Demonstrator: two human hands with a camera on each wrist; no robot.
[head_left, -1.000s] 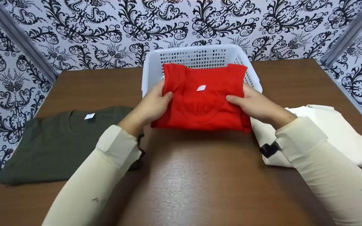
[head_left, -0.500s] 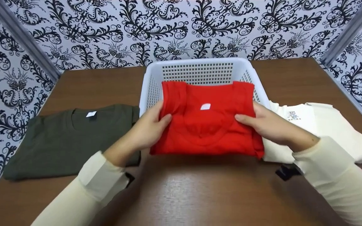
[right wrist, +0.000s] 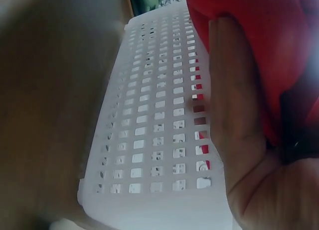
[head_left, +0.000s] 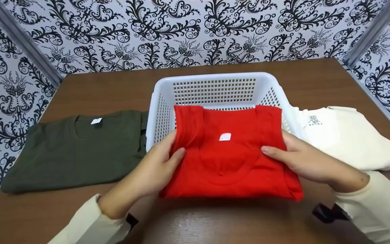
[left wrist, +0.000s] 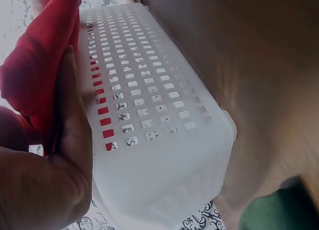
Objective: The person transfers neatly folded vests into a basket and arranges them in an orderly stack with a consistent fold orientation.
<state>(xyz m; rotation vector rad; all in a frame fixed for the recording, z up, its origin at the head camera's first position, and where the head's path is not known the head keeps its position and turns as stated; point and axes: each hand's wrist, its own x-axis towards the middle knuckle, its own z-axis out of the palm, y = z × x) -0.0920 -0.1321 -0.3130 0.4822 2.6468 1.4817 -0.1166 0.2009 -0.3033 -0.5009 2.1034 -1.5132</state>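
Observation:
A folded red T-shirt [head_left: 229, 169] with a white neck label spans the front of a white plastic basket [head_left: 212, 78], covering its near side in the head view. My left hand [head_left: 159, 164] grips the shirt's left edge, thumb on top and fingers underneath. On the opposite edge my right hand [head_left: 301, 159] holds it the same way. In the left wrist view the fingers [left wrist: 75, 110] lie between the red cloth and the basket's perforated wall [left wrist: 149, 165]. The right wrist view likewise shows straight fingers [right wrist: 234, 85] under the cloth, close by the basket's rim.
To the left lies a folded dark green T-shirt [head_left: 69, 159] on the brown table [head_left: 107, 91]. A folded cream T-shirt [head_left: 357, 139] is on the right, close beside the basket. Patterned wall panels [head_left: 195, 34] enclose the back and sides.
Both hands and the red T-shirt have come nearer to me, and the basket has moved the same way, away from the back wall. The grip on the shirt stays the same.

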